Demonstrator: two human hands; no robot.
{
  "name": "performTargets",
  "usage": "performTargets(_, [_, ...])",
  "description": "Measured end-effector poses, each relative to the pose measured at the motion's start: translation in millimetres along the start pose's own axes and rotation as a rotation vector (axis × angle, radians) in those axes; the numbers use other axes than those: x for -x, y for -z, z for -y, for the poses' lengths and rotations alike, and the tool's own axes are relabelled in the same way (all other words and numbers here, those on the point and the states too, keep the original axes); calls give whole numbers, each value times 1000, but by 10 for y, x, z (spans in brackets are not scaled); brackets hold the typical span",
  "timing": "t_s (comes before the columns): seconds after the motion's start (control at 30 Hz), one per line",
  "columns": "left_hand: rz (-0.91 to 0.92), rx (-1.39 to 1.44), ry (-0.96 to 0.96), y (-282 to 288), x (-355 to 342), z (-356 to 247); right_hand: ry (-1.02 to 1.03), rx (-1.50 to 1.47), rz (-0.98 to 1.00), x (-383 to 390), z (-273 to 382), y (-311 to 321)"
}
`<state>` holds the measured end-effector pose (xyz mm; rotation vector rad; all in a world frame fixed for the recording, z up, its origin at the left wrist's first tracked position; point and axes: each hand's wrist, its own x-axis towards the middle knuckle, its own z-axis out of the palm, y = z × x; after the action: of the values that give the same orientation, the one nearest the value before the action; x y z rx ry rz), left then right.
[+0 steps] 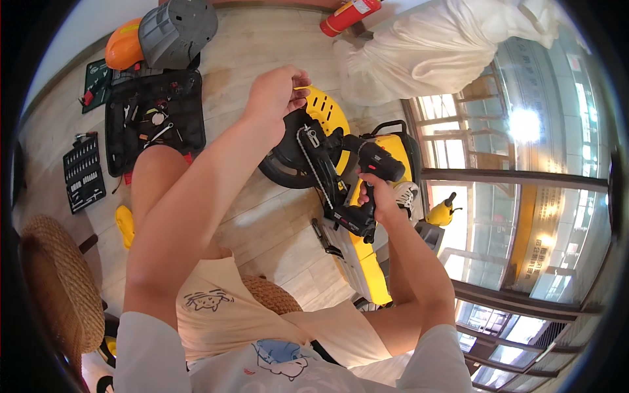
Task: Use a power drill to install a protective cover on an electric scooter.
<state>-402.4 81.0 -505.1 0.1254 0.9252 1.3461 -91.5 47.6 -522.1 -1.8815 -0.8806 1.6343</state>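
Observation:
A yellow-and-black wheeled machine [362, 259] lies on the floor before me. Its black wheel [278, 171] sits beside a yellow slotted cover [332, 115]. My left hand [280, 92] is at the upper edge of that cover, fingers curled over its rim. In my right hand [378, 194] is a black cordless drill [382, 162], gripped round its handle. The drill's nose points left, toward a black arm [321, 159] beside the wheel, with a silver chain-like strand along it. Whether the tip touches anything cannot be made out.
To the left lie an open black tool bag [154, 84] with loose tools and a socket set [84, 171]. Beyond stand an orange helmet [124, 46] and a grey bucket-like container [177, 33]. A fire extinguisher [349, 17] and white draped cloth [419, 49] are at the far side; glass panels line the right.

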Motion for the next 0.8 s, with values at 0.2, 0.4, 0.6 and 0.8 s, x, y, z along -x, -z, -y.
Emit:
performTargets(0.2, [-18, 15, -43, 6, -155, -48, -38, 42, -84, -614, -117, 51])
performTargets(0.4, [-62, -70, 21, -2, -431, 87, -127, 118, -88, -621, 122, 309])
performTargets(0.6, [-124, -259, 69, 304, -813, 824, -175, 161, -65, -503, 312, 547])
performTargets(0.8, [-39, -1225, -184, 581, -835, 1985, -149, 57, 39, -843, 128, 602])
